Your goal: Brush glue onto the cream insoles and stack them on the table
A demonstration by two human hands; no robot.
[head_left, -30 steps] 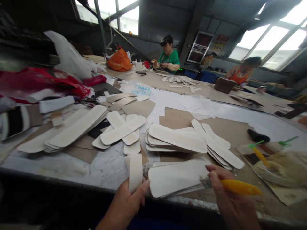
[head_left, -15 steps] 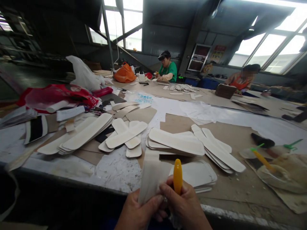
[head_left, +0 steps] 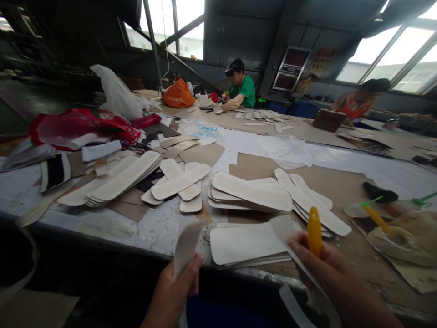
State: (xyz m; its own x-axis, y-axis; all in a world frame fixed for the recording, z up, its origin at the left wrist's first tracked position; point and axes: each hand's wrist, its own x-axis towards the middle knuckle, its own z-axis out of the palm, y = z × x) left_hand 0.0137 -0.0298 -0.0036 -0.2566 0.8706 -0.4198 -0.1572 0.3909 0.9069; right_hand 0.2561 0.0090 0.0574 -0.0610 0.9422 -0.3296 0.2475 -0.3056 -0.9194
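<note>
My left hand (head_left: 175, 284) is closed round the lower part of a pale, flat piece (head_left: 187, 243), which stands up from the fist past the table's front edge. My right hand (head_left: 332, 266) grips a tool with a yellow handle (head_left: 314, 232); its working end is hidden. The same hand pinches a long thin whitish strip (head_left: 285, 230) that hangs and curls below the wrist. Under that strip lies a stack of white rounded panels (head_left: 244, 243) at the table edge. The two hands are well apart.
More white panels lie in piles at the left (head_left: 121, 180), in the middle (head_left: 252, 191) and at the right (head_left: 312, 200). A bowl (head_left: 392, 239) with a yellow-handled tool stands far right. Across the table sit a person in green (head_left: 244, 91) and another in orange (head_left: 355, 102).
My hands have moved apart. The right went rightward with the yellow-handled tool and a thin strip; the left moved left with the pale piece. The view has tilted slightly.
</note>
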